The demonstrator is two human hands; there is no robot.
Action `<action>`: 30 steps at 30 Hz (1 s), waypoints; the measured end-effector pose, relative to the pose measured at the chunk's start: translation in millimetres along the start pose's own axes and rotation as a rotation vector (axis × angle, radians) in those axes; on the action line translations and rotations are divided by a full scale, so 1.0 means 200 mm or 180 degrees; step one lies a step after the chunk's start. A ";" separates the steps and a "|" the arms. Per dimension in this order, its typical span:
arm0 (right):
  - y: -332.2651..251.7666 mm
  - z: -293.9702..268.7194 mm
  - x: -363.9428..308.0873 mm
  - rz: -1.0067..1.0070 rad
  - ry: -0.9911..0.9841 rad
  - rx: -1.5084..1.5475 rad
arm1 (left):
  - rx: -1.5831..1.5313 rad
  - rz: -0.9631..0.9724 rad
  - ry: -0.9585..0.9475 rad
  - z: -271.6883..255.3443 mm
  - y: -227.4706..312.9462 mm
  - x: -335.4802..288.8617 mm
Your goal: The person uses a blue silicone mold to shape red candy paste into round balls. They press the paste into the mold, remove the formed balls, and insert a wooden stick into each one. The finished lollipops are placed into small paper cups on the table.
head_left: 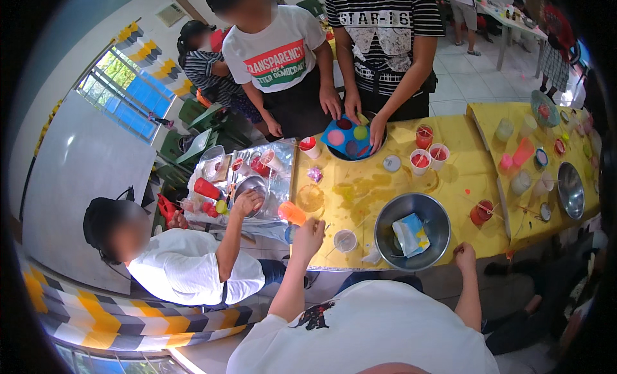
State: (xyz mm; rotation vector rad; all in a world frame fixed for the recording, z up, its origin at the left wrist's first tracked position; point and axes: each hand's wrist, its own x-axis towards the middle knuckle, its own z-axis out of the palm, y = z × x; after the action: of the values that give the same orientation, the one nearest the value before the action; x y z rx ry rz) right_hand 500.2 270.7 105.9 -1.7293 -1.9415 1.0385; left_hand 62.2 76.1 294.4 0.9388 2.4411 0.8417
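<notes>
A shirt fronts the bowl beside the right hand.

A group workshop is indicated. Yellow table edges are lined by people; cups and bowls are set out.

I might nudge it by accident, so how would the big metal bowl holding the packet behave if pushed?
The metal bowl is probably stiff, given its shiny metal wall. Being wide, it would likely slide before tipping. The packet inside looks creased, so it may flop.

Upright steel bowl, blue and white packet inside, tilted orange cup leftward
</notes>
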 end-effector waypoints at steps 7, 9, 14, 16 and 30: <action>0.01 -0.01 0.09 0.0550 -0.0713 0.0187 | 0.0124 0.0803 0.0487 0.07 0.27 0.18; -0.01 -0.03 0.08 0.0863 -0.0803 0.0354 | -0.0203 0.0898 0.0417 0.12 0.37 0.15; 0.06 -0.03 0.13 0.0914 -0.0787 0.0410 | -0.0315 0.1169 0.0144 0.19 0.45 0.14; 0.08 -0.01 0.14 0.0892 -0.0761 0.0446 | -0.0336 0.1222 0.0265 0.19 0.43 0.16; -0.11 -0.05 0.12 0.1208 -0.0898 0.0036 | 0.1012 -0.0004 -0.0025 -0.08 -0.25 -0.10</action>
State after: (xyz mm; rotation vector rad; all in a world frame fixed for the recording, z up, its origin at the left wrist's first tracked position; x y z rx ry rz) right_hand 486.5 296.5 122.0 -2.0928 -1.7907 1.4919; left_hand 44.1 27.0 276.4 1.0451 2.6155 0.4534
